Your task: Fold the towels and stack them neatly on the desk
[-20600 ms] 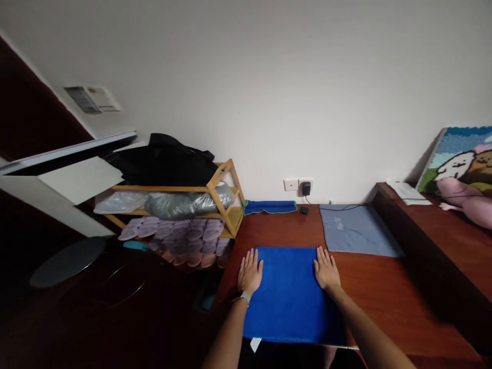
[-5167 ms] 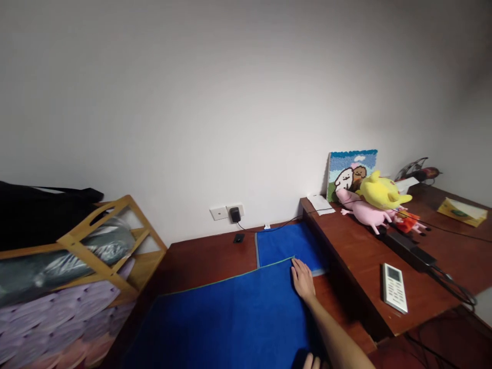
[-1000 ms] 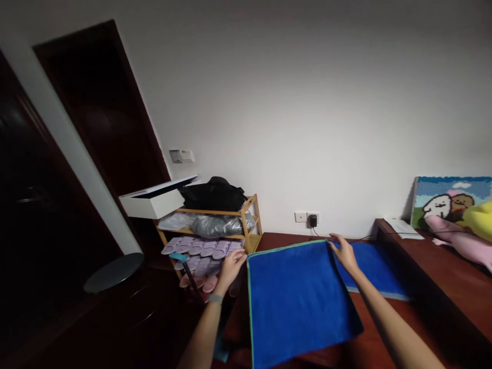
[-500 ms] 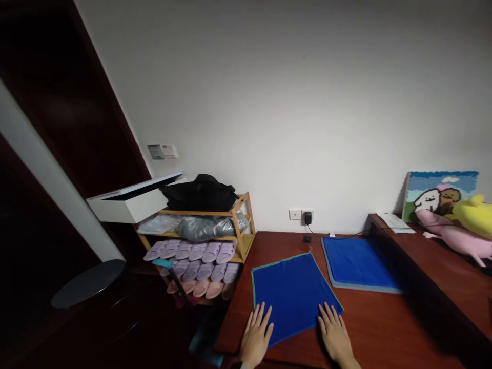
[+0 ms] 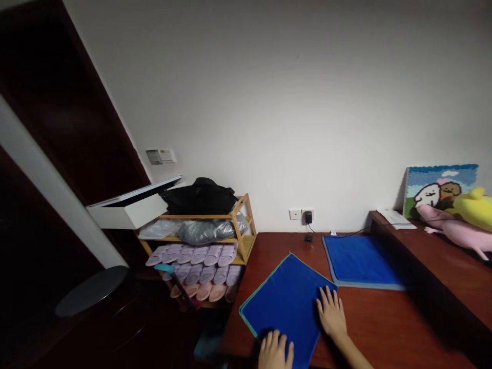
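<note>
A blue microfibre towel with a thin green edge lies flat on the wooden desk, turned so one corner points at the wall. My left hand rests on its near part, fingers spread and partly cut off by the bottom of the view. My right hand lies flat at the towel's right edge, overlapping the cloth and the bare wood. Neither hand grips anything.
Beyond the towel lies a blue mat with a grey border. A charger sits in the wall socket. A raised wooden shelf holds plush toys at right. A bamboo rack with slippers stands left of the desk.
The towel has turned on the desk, its far corner swinging left. Both hands have slid forward, with my left hand now on the cloth instead of beside it.
</note>
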Action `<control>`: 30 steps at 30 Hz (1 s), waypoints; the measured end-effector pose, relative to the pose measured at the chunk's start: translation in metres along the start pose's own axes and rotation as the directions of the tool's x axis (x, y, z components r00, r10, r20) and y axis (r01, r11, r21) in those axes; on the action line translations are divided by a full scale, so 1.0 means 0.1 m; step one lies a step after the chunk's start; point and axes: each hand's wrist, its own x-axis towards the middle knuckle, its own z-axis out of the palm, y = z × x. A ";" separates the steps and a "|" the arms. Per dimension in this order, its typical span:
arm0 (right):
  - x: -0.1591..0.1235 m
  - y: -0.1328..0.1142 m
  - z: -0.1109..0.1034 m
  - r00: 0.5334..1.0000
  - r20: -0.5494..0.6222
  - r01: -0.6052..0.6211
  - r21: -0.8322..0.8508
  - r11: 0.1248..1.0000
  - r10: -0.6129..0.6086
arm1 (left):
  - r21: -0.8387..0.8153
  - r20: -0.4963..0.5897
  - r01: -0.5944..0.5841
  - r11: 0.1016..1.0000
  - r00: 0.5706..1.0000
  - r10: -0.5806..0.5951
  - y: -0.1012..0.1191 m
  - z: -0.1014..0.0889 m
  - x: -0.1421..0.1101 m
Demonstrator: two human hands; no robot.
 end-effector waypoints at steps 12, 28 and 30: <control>0.27 0.06 0.17 0.991 0.056 0.126 -0.059 0.990 -0.122 | 0.151 0.106 0.230 0.961 0.963 -0.247 -0.66 -0.15 0.55; 0.47 0.07 0.17 0.988 0.090 0.132 -0.069 0.989 -0.126 | 0.022 0.027 -0.028 0.999 0.999 0.027 -0.50 -0.29 0.77; 0.50 0.08 0.14 0.987 0.101 0.128 -0.060 0.990 -0.122 | 0.012 0.113 -0.025 1.000 0.993 0.024 -0.52 -0.24 0.86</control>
